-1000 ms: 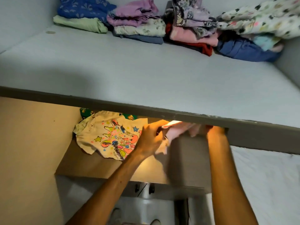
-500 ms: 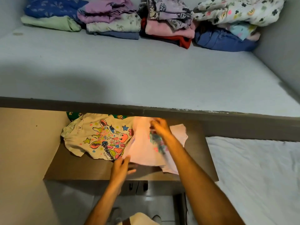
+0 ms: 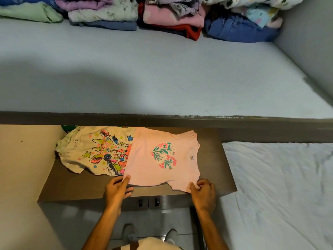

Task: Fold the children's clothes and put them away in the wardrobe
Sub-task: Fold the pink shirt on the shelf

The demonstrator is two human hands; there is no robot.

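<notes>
A pink child's T-shirt (image 3: 162,159) with a flower print lies spread flat on the brown lower shelf (image 3: 75,186), its neck to the right. My left hand (image 3: 117,190) pinches its near left hem corner. My right hand (image 3: 203,193) grips its near right sleeve. To its left lies a cream T-shirt with a bright giraffe print (image 3: 97,152), partly under the pink one. Something green (image 3: 67,128) peeks out behind it, mostly hidden by the upper shelf.
The grey upper shelf (image 3: 162,78) holds folded clothes stacks along its back wall: green and blue (image 3: 30,13), lilac and pale (image 3: 102,13), pink and red (image 3: 173,20), blue denim (image 3: 239,29). A white bed sheet (image 3: 279,186) lies right. My feet (image 3: 149,235) stand below.
The bunched pink T-shirt has been opened out and laid flat on the lower shelf. Both hands have moved back to its near edge.
</notes>
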